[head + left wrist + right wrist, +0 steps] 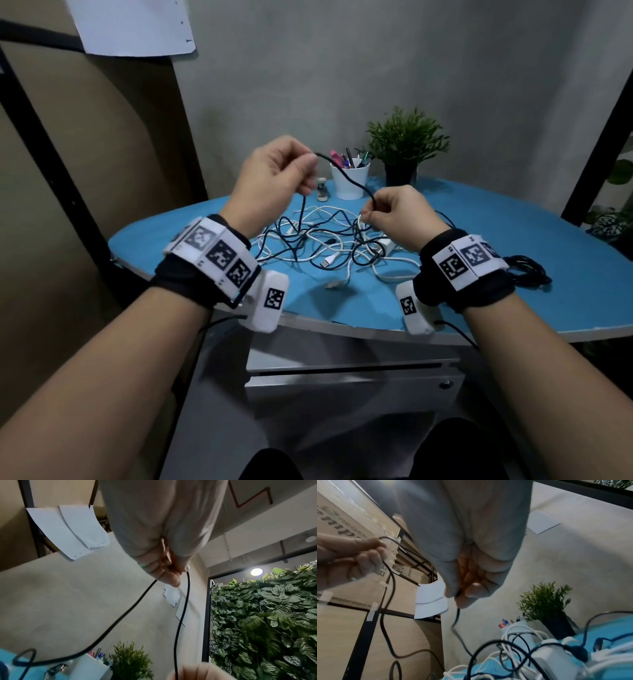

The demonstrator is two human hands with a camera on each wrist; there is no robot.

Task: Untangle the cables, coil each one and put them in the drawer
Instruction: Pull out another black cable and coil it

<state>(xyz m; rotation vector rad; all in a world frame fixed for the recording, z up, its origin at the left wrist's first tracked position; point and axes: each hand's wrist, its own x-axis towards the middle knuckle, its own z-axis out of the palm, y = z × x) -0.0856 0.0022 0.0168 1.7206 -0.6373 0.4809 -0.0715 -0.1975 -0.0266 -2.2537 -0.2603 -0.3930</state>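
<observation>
While both hands hover above the tangle (pixel 329 243) on the blue table (pixel 513 308), the left hand (pixel 274 178) pinches a black cable (pixel 346 176) with curled fingers and the right hand (pixel 397 209) pinches the same cable lower down. Untangling appears to be the step in hand. Next, the cable likely needs drawing free of the white leads beneath both hands, then coiling. Below the wrists, the drawer (pixel 352 387) sits closed.

Grey wall (pixel 376 68) w/ leaf wall (pixel 265 615)
</observation>
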